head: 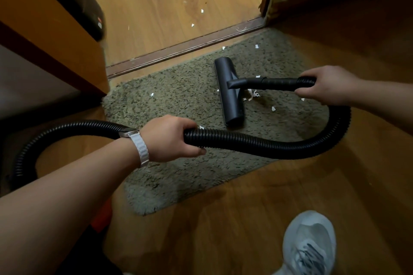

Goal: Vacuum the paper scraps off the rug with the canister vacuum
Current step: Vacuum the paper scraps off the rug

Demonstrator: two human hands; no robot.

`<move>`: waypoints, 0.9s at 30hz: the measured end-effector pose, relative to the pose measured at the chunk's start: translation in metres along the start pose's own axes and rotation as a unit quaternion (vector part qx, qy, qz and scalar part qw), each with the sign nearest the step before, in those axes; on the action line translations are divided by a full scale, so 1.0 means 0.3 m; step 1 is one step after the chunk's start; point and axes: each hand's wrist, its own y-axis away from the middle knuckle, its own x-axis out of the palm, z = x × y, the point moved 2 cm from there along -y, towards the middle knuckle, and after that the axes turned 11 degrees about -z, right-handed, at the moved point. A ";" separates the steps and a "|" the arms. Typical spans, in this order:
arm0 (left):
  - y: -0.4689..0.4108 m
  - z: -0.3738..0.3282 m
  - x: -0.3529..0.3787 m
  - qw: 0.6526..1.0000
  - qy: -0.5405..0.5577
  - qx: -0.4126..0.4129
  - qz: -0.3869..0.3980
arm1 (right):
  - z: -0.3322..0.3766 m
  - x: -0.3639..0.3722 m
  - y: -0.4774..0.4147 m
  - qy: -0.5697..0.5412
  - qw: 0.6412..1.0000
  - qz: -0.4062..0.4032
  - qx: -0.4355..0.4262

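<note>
My left hand (pixel 172 138) was wrapped around the black ribbed hose (pixel 257 143) partway along its length, the grip pressed tight around it, with a white watch band (pixel 139 147) on that wrist. My right hand (pixel 324 85) had its grip pinched on the far end of the hose, just where the ribbing met the smooth black neck leading to the floor head (pixel 229 91). Between my two hands the hose swung out in a wide loop to the right, over the rug and the wooden floor (pixel 245 219) beside it. Behind my left hand it curved away to the lower left, where I could not make out the canister in the shadow.

The floor head lay flat on the grey-green shag rug (pixel 178 100), its long bar running roughly away from me. A cluster of white paper scraps (pixel 251 95) sat on the rug just right of the head, under the neck, and more were scattered near the rug's far edge, toward its left side and beside the hose. Other bits lay on the lighter floor beyond the threshold strip (pixel 178 51). A grey sneaker (pixel 309 245) stood on the wood at lower right.
</note>
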 end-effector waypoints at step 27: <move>-0.112 0.000 -0.075 0.991 0.058 -0.084 -0.081 | -0.041 -0.015 -0.174 -0.082 0.994 -0.037 0.055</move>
